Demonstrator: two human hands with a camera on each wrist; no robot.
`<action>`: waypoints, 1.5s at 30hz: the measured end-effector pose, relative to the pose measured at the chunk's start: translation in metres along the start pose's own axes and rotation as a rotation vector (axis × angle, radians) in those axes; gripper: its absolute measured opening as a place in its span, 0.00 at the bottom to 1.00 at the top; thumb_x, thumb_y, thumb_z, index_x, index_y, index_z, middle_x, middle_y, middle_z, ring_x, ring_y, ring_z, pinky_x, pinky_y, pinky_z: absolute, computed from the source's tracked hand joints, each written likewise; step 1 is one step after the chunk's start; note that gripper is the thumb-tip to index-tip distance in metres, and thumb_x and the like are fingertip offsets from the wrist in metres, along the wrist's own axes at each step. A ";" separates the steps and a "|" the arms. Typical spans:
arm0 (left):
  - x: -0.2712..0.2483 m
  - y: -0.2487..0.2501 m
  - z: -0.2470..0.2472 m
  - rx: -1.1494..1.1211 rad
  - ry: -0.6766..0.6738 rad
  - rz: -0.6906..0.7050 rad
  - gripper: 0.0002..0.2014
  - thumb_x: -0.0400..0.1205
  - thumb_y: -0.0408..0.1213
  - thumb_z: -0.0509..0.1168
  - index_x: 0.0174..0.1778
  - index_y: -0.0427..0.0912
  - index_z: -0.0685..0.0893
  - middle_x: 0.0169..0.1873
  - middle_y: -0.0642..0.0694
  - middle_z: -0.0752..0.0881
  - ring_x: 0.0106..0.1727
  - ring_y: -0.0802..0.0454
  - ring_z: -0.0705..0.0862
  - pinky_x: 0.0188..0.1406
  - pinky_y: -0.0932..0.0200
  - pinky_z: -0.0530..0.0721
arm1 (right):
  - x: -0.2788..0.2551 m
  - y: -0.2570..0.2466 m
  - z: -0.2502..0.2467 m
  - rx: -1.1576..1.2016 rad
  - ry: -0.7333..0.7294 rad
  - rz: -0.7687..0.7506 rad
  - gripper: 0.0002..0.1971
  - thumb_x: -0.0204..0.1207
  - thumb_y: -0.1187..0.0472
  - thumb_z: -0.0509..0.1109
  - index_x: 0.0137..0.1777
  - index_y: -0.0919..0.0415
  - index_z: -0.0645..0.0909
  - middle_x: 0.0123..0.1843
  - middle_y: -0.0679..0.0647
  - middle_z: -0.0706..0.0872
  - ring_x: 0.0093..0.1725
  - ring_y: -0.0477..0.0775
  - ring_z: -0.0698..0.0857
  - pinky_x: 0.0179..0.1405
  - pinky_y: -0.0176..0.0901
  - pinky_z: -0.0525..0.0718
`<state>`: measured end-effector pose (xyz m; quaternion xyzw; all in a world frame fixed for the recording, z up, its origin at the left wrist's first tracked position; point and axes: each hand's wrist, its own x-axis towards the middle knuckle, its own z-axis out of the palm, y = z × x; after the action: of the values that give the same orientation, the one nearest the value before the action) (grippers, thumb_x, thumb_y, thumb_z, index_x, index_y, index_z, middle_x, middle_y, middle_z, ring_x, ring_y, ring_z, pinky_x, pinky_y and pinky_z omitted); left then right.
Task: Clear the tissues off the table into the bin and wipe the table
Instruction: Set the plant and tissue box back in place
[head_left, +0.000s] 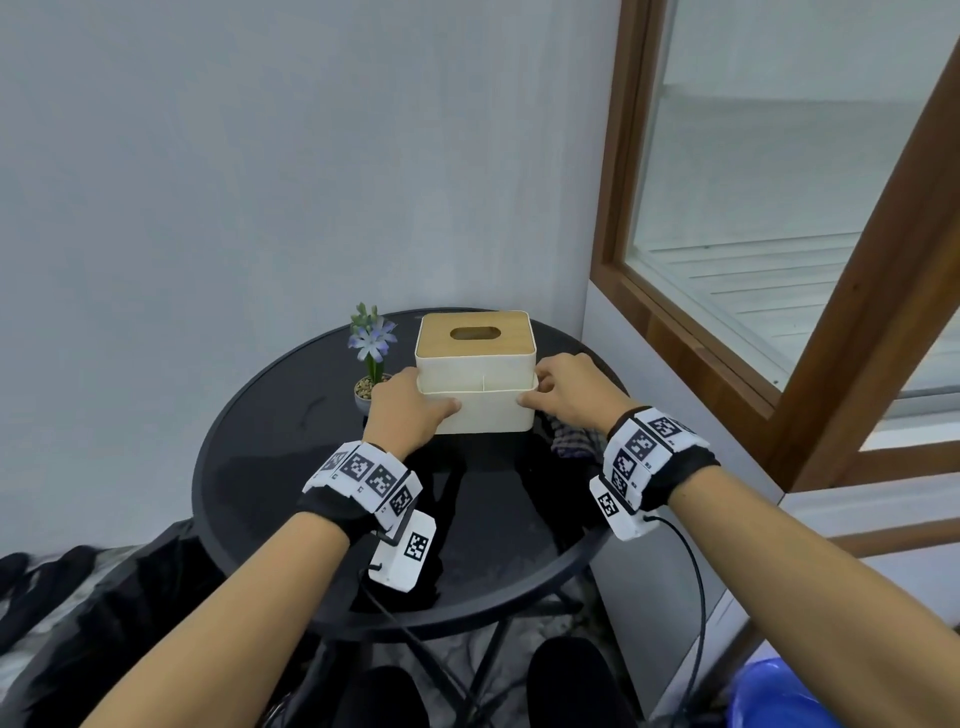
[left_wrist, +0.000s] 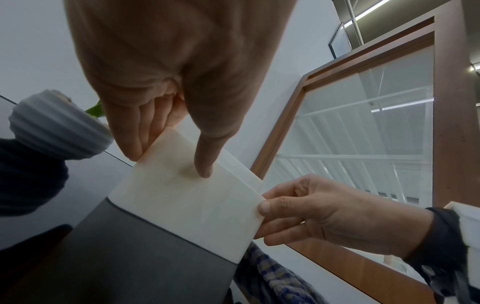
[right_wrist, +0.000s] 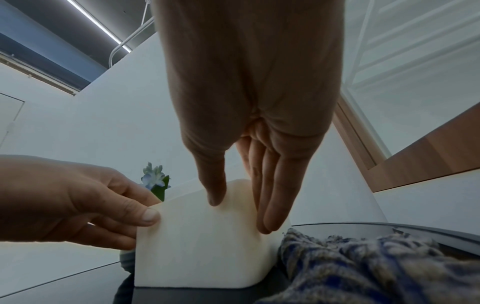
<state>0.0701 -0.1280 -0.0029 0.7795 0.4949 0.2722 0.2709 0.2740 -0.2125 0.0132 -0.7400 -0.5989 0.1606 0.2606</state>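
A cream tissue box with a wooden slotted lid stands at the back of the round black table. My left hand grips its near left corner, thumb on the front face and fingers along the side. On the near right corner my right hand holds it the same way. The left wrist view shows the left hand on the box, with the right hand pinching the far corner. The right wrist view shows the right hand on the box. No loose tissues are in view.
A checked blue-grey cloth lies crumpled beside the box's right side, under my right wrist. A small potted flower stands just left of the box. A blue bin sits on the floor at lower right. Wall and window frame close behind.
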 end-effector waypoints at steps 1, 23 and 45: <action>-0.002 -0.002 -0.001 -0.017 0.006 -0.009 0.21 0.77 0.43 0.73 0.63 0.37 0.82 0.57 0.41 0.86 0.59 0.45 0.82 0.59 0.50 0.80 | -0.001 0.000 0.000 -0.002 -0.002 0.000 0.19 0.77 0.54 0.74 0.64 0.62 0.83 0.57 0.58 0.89 0.54 0.55 0.87 0.54 0.43 0.84; -0.019 -0.015 -0.014 -0.150 -0.042 -0.028 0.23 0.74 0.44 0.77 0.65 0.44 0.83 0.54 0.49 0.87 0.54 0.52 0.84 0.52 0.59 0.79 | -0.033 -0.006 0.007 0.004 -0.022 0.032 0.21 0.76 0.54 0.73 0.67 0.59 0.81 0.57 0.56 0.89 0.54 0.54 0.87 0.56 0.47 0.86; -0.007 -0.030 -0.015 -0.156 -0.138 0.042 0.25 0.73 0.45 0.77 0.66 0.47 0.82 0.57 0.52 0.89 0.57 0.55 0.86 0.52 0.64 0.80 | -0.025 -0.003 0.021 0.047 -0.016 0.115 0.30 0.72 0.48 0.75 0.72 0.52 0.71 0.67 0.56 0.79 0.59 0.57 0.83 0.58 0.58 0.87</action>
<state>0.0388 -0.1209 -0.0144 0.7833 0.4358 0.2610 0.3584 0.2540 -0.2320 -0.0038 -0.7656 -0.5533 0.1955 0.2634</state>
